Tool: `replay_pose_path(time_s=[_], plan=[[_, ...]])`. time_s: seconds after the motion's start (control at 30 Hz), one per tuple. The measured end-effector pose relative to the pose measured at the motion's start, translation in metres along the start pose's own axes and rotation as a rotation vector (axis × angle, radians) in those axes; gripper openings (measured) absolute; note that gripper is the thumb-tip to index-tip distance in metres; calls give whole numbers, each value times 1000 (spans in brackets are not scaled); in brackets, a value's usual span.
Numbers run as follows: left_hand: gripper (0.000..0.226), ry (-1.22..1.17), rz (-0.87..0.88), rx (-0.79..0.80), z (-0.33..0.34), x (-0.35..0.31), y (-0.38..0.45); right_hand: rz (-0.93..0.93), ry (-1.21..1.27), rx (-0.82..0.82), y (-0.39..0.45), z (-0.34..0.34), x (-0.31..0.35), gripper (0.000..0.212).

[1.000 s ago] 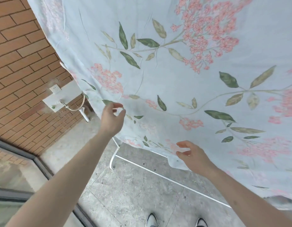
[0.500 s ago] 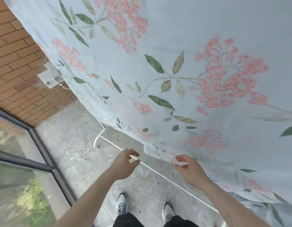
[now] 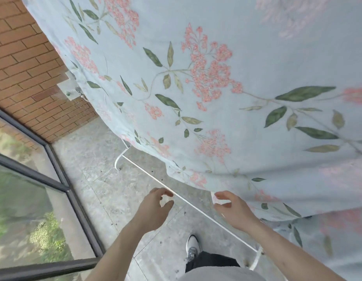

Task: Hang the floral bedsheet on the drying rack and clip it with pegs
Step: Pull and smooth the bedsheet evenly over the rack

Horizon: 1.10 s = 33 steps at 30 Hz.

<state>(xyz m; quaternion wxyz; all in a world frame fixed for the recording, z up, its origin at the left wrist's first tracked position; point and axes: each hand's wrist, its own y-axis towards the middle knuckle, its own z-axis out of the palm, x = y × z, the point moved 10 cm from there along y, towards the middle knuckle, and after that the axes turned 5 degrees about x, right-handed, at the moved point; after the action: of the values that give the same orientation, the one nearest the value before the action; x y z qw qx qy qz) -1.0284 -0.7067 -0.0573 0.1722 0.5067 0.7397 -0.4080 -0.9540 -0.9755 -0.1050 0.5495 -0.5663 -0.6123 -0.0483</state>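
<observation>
The floral bedsheet (image 3: 226, 102), pale blue with pink blossoms and green leaves, hangs over the drying rack and fills the upper right of the head view. Only the rack's white lower bar (image 3: 147, 173) and curved foot show below the cloth. My right hand (image 3: 232, 207) pinches the sheet's bottom hem between thumb and forefinger. To its left, my left hand (image 3: 155, 207) hovers above the bar with fingers loosely curled, holding nothing and apart from the sheet. No pegs are in view.
A brick wall (image 3: 23, 57) with a white socket plate (image 3: 67, 87) stands at the left. A dark-framed glass panel (image 3: 60, 179) runs along the lower left. My shoe (image 3: 192, 245) stands on the grey concrete floor (image 3: 99, 159) close to the rack's bar.
Both hands came down from the middle of the sheet to its bottom edge. My left hand let go of the cloth; my right hand took the hem. The view tipped downward.
</observation>
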Motion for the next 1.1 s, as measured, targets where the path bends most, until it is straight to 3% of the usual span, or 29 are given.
replay_pose_path(time_s=[0.17,0.43,0.67,0.93,1.1], plan=[[16,-54,3,-28,39,-4,-43,-28,-53,-7,-43,-10,-26,35],[20,-115,-36,52,165,-29,-135,9,-118,45,-146,-37,-109,36],[18,-159,-95,-47,217,-61,-184,-88,-165,107,-178,-73,-133,37],[16,-338,-249,-316,290,-115,-216,-293,-336,336,-189,-113,-148,34],[14,-435,-293,-369,359,-167,-234,-358,-428,450,-212,-158,-174,33]])
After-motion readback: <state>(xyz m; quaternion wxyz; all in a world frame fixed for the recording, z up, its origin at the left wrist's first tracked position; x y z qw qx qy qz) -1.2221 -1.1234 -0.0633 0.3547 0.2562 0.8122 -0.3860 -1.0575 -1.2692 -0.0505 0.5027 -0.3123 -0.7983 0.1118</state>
